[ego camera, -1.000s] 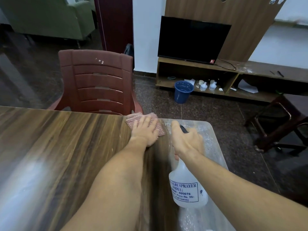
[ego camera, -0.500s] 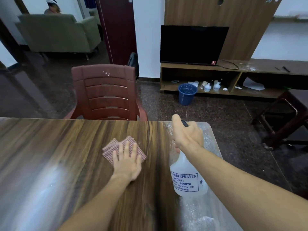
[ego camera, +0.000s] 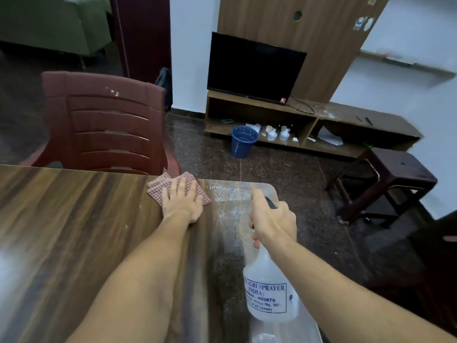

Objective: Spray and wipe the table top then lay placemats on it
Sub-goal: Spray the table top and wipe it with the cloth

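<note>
My left hand (ego camera: 181, 201) presses flat on a red-checked cloth (ego camera: 158, 188) at the far edge of the wooden table top (ego camera: 61, 231). My right hand (ego camera: 273, 220) grips the head of a translucent white spray bottle (ego camera: 269, 295) with a printed label, held above the table's right end. That right end is a clear glass strip (ego camera: 232, 194) speckled with droplets. No placemats are in view.
A maroon plastic chair (ego camera: 103, 127) stands against the table's far side. Beyond it are a blue bucket (ego camera: 243, 141), a low wooden TV unit (ego camera: 321, 122) with a dark screen, and a dark stool (ego camera: 385, 179) on the right.
My left hand has slid the cloth from the middle of the table back to the far edge, rightwards towards the glass strip. The right hand with the bottle has stayed in place.
</note>
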